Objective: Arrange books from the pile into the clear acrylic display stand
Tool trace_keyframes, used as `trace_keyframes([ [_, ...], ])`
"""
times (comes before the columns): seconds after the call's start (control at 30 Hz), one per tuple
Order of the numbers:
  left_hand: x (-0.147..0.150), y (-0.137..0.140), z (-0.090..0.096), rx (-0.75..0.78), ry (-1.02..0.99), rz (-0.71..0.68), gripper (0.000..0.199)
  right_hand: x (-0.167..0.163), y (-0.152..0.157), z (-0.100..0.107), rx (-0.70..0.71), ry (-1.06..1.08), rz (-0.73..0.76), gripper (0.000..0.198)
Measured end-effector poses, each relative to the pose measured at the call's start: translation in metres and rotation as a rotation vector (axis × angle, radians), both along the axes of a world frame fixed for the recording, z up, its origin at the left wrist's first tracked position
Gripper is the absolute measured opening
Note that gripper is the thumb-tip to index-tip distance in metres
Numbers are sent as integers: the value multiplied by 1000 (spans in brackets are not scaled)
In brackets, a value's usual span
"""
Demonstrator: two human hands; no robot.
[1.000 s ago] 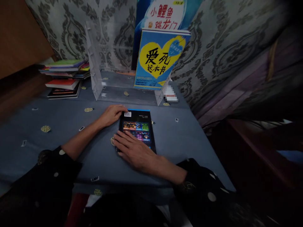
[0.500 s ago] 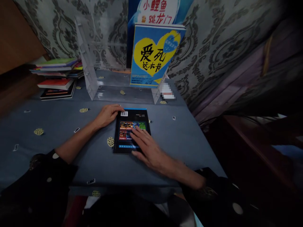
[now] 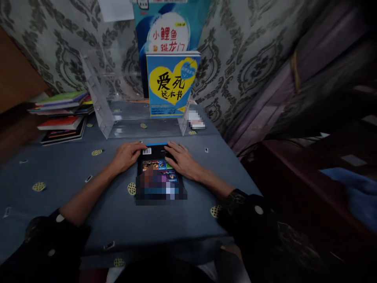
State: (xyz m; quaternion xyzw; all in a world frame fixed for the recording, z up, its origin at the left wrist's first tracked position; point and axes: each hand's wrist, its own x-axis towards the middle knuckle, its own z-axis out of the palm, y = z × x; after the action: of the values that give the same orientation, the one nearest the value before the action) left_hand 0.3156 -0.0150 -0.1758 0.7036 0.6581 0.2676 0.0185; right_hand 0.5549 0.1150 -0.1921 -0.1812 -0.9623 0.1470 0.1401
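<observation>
A black book (image 3: pixel 157 153) lies flat on the table with a blue strip along its far edge, a barcode at the far left corner and rows of small coloured pictures. Pixel blocks mask its near part. My left hand (image 3: pixel 127 155) grips the far left corner, fingers together beside the barcode. My right hand (image 3: pixel 184 160) lies across the far right part of the book, its fingers stretched out and a little spread over the cover.
Behind the book stands a clear acrylic rack (image 3: pixel 101 118). It holds a blue book with a yellow heart (image 3: pixel 167 86) and a taller blue-green book (image 3: pixel 165 23). A stack of books (image 3: pixel 61 122) sits at the left on the patterned tablecloth (image 3: pixel 112 216).
My right hand has slid from the middle of the book up to its far right part. My left hand stays at the far left corner. The camera view has shifted.
</observation>
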Motion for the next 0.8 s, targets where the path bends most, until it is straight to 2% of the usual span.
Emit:
trace_keyframes([
  [0.17, 4, -1, 7, -66, 58, 33, 37, 2, 9, 5, 36, 22, 14, 53],
  [0.3, 14, 3, 17, -113, 169, 40, 34, 7, 5, 11, 33, 113, -39, 46],
  [0.4, 22, 7, 23, -158, 227, 2, 37, 17, -8, 14, -100, 224, -66, 39],
  [0.53, 27, 8, 24, -209, 252, -43, 44, 26, -25, 16, -330, 300, 34, 37],
  [0.63, 29, 5, 22, -232, 247, -29, 53, 26, -30, 18, -387, 323, 80, 38],
  [0.8, 45, -5, 20, -264, 320, -29, 71, 23, -29, 20, -446, 331, 62, 36],
])
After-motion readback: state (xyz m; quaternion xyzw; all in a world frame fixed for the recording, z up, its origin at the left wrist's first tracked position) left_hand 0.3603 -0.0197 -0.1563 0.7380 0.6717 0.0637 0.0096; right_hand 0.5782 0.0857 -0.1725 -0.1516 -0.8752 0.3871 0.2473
